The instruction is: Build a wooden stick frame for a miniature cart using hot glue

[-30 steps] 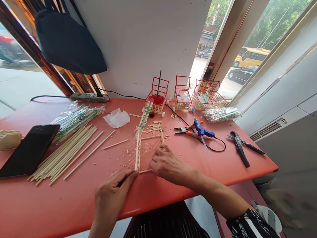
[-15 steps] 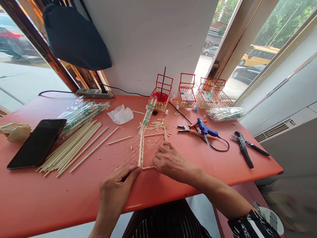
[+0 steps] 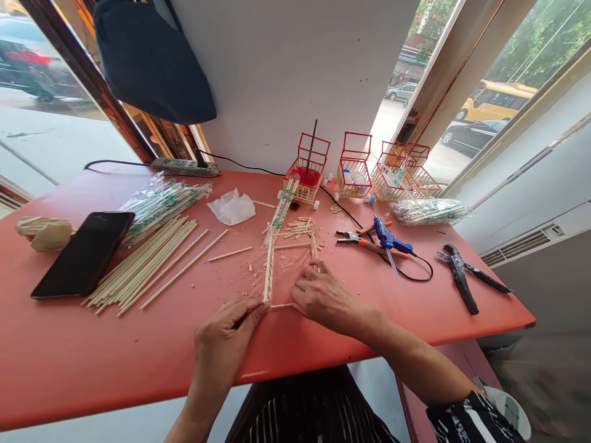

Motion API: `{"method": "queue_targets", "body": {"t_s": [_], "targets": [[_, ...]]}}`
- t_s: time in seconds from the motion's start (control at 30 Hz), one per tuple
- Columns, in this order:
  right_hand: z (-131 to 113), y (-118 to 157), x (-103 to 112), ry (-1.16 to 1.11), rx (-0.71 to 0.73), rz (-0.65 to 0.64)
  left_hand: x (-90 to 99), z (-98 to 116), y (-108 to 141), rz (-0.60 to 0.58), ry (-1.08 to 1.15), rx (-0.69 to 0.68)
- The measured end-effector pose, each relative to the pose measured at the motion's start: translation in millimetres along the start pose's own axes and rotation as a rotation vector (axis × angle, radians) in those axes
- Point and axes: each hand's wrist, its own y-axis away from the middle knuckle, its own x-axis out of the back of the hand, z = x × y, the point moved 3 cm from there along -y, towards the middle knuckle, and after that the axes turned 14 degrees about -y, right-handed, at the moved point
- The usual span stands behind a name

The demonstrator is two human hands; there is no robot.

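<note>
A small frame of pale wooden sticks (image 3: 269, 271) stands on the red table (image 3: 175, 357) near its front edge. My left hand (image 3: 231, 326) pinches the frame's near left corner between thumb and fingers. At the frame's right side, my right hand (image 3: 323, 295) has its fingers closed on the near right part, and they hide that corner. Short cut sticks (image 3: 301, 226) and crumbs lie inside and behind the frame. Long loose sticks (image 3: 143, 264) are spread to the left of my left hand.
Left: black phone (image 3: 83, 255), wrapped sticks (image 3: 166, 200), power strip (image 3: 184, 167). Back: baskets with red rims (image 3: 354, 169) and a white wrapper (image 3: 232, 207). Right: orange-handled pliers (image 3: 351, 237), blue glue gun (image 3: 390, 237) with its cord, black cutters (image 3: 462, 280).
The whole view has shifted, so the table and its objects appear slightly further right and higher. Both hands keep their hold on the frame.
</note>
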Motion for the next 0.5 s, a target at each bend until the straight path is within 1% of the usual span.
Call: {"method": "queue_targets", "body": {"t_s": [0.27, 0.5], "targets": [[0.2, -0.5, -0.2, -0.022, -0.006, -0.015, 0.5, 0.2, 1.0, 0.011, 0.015, -0.011], [0.6, 0.1, -2.0, -0.014, 0.009, 0.005, -1.3, 0.4, -0.1, 0.018, 0.004, -0.027]]}}
